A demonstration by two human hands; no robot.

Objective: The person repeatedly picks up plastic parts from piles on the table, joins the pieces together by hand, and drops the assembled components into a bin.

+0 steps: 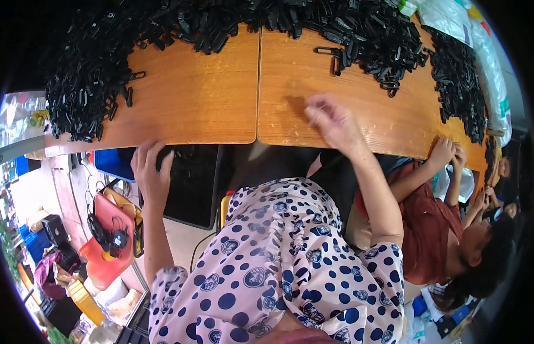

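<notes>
My left hand (152, 167) is at the table's front edge on the left, fingers spread and nothing in them. Beside it, below the tabletop, is a black tray or bin (191, 200) with dark pieces in it. Over the right half of the wooden table (192, 97), my right hand (334, 123) hovers near the front edge. Its fingers are bent and a little blurred, with a gap between thumb and forefinger; no held thing shows. A large heap of small black plastic parts (370, 40), some shaped like long loops, lies beyond the right hand. Another heap (89, 86) lies to the left.
A seam (259, 86) divides the tabletop. At the right sits a person in a dark red top (425, 223), hands at the table edge by more black parts (459, 86). White plastic sacks (489, 74) stand at the far right. A red chair (109, 246) with black headphones is at left.
</notes>
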